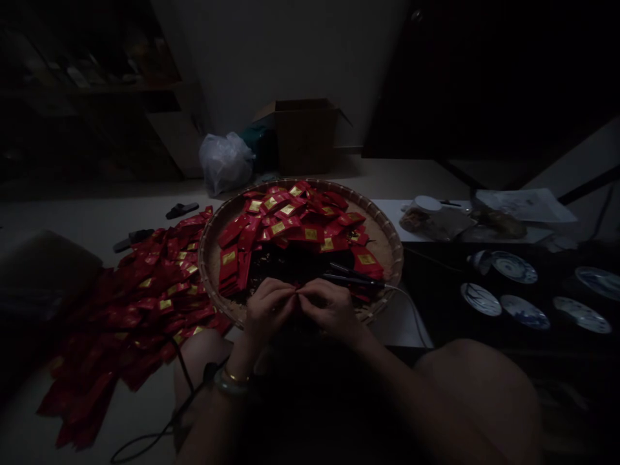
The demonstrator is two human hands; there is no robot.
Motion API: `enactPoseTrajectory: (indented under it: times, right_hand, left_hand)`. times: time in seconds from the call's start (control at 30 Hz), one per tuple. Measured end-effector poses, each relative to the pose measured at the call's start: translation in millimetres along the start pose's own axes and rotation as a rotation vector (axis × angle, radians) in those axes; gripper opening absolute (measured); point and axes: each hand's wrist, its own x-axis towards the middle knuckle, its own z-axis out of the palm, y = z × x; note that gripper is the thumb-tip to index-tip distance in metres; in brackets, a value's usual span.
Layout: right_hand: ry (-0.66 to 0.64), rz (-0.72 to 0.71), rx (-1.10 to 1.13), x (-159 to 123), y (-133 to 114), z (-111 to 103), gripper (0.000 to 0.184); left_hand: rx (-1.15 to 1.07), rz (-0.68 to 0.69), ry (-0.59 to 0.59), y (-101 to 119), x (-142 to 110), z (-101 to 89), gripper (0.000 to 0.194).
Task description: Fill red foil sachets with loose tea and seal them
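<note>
Red packets [310, 234] lie heaped in the round woven basket [205, 258] before you, mostly across its far half, with neater stacks at both sides. That leaves a hollow near you, where dark, crumbly loose material [295, 261] sits within easy reach. The raised rim probably keeps the slippery pile from sliding out.

Your left hand [268, 307] and right hand [334, 307] meet at the near edge, fingers drawn narrow into 2 pinches, fingertips almost touching; whether something small is between them, you cannot tell from here. Working this low, close to your lap, likely keeps both wrists steady.

Beside your right hand, a slim black tool [358, 280] lies inside the rim, its pale cord [413, 307] trailing over the edge, probably to keep it handy.

The packets look glossy and flat, with square gold labels; more spill over the smooth floor [29, 223] at your left. The basket is tan and fibrous, its rim bound at intervals. Blue-and-white glazed dishes [525, 312] rest on the dark bench [445, 329] at your right.
</note>
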Motion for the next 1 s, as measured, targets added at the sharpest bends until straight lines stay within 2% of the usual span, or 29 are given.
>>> enactPoseTrajectory:
  times: [0.07, 0.17, 0.2, 0.3, 0.37, 0.4, 0.47, 0.5, 0.57, 0.67, 0.77, 0.83, 1.0]
  right_hand:
    - [0.052, 0.039, -0.013, 1, -1, 2, 0.011]
    - [0.082, 0.135, 0.028, 3, -1, 5, 0.011]
    - [0.080, 0.166, 0.050, 4, 0, 6, 0.011]
    - [0.076, 0.209, 0.085, 5, 2, 7, 0.011]
    - [0.101, 0.213, 0.070, 8, 6, 6, 0.012]
    - [0.111, 0.224, 0.063, 9, 8, 5, 0.019]
    - [0.076, 0.267, 0.087, 12, 13, 3, 0.033]
    - [0.029, 0.298, 0.117, 13, 16, 3, 0.033]
    - [-0.064, 0.357, 0.190, 14, 20, 1, 0.019]
    - [-0.071, 0.411, 0.237, 15, 23, 0, 0.016]
    - [-0.061, 0.415, 0.220, 15, 21, -1, 0.014]
    - [-0.107, 0.420, 0.200, 17, 20, -2, 0.011]
    - [-0.219, 0.368, 0.164, 21, 14, -8, 0.008]
  left_hand:
    - [-0.042, -0.046, -0.055, 0, -1, -0.2, 0.018]
    - [-0.131, -0.174, -0.140, -1, -4, 2.2, 0.037]
    - [-0.145, -0.225, -0.137, -2, -6, 3.8, 0.037]
    - [-0.150, -0.398, -0.105, -3, -8, 8.7, 0.019]
    - [-0.160, -0.523, -0.088, -2, -7, 10.5, 0.021]
    - [-0.180, -0.585, -0.076, -1, -6, 10.8, 0.023]
    - [-0.255, -0.697, -0.044, 0, -5, 10.7, 0.027]
    - [-0.303, -0.742, -0.035, 0, -4, 10.6, 0.029]
    - [-0.383, -0.801, -0.030, 1, -2, 10.6, 0.031]
    - [-0.425, -0.797, -0.025, 1, -2, 11.5, 0.030]
    - [-0.383, -0.782, 0.045, 0, -1, 12.0, 0.020]
    - [-0.350, -0.775, 0.089, -1, -2, 11.1, 0.015]
    - [-0.263, -0.604, 0.033, -5, -4, 5.9, 0.011]
